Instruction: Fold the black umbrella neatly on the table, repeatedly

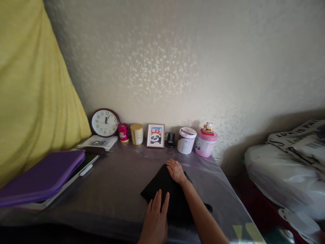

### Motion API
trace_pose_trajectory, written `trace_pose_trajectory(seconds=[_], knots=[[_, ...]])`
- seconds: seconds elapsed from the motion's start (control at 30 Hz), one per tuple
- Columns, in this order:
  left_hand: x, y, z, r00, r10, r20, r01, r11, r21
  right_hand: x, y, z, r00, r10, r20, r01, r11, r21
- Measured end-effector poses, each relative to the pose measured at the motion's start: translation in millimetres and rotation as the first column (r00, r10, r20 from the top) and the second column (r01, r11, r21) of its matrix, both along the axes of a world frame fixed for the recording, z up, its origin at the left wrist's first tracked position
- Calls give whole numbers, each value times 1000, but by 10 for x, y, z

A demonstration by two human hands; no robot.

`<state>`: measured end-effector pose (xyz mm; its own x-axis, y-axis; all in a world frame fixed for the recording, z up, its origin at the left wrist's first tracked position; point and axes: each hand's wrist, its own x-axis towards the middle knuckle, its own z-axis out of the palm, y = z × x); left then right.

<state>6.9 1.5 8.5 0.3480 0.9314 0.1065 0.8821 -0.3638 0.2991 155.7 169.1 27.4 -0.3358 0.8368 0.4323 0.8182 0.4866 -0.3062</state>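
Note:
A piece of black fabric [159, 179], seemingly folded, lies on the table [111, 183] near its front edge. My left hand [156, 211] rests at its near left part, fingers stretched out and the thumb apart. Farther up, my right hand [175, 171] lies flat over the fabric's far corner, fingers extended. A dark strip or strap end [208, 207] sticks out to the right from beneath my right forearm. My forearm hides part of the cloth, so its full shape cannot be made out.
Along the wall stand a clock [105, 122], a pink tin [123, 132], a yellow-lidded canister [137, 134], a panda picture frame [155, 135], a black object [170, 140], a white tub [186, 140] and a pink tub [206, 143]. Purple folders [43, 176] lie left; bagged items [281, 173] sit right.

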Motion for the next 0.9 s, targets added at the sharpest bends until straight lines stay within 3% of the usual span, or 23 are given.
trace_pose_trajectory(seconds=[0.13, 0.27, 0.33, 0.43, 0.5, 0.63, 0.73, 0.9], knots=[[13, -8, 28, 1000, 14, -6, -14, 1000, -4, 53, 131, 7, 992, -123, -15, 123, 992, -10], [14, 3, -20, 1000, 11, -2, -11, 1000, -4, 49, -71, 77, 969, -238, -68, 241, 970, 43], [9, 8, -58, 1000, 6, 17, -6, 1000, 18, 12, -287, 99, 982, -156, -107, 166, 982, 93], [2, 8, -83, 999, 7, 46, -9, 999, 49, -67, -553, 89, 991, 93, -93, -87, 994, 68], [2, 4, -57, 999, 17, 48, -19, 999, 34, -102, -586, 69, 992, 102, -77, -100, 995, 29], [20, -11, 54, 999, 33, 25, -32, 998, -44, -5, -377, 47, 968, -167, -187, 169, 986, -2], [36, -10, 79, 998, 52, 20, -49, 994, -94, 264, -296, 29, 848, -372, -378, 339, 928, -154], [13, 34, -59, 978, 60, 200, -47, 997, -67, 825, -598, -90, 712, -553, -433, 440, 831, -339]])
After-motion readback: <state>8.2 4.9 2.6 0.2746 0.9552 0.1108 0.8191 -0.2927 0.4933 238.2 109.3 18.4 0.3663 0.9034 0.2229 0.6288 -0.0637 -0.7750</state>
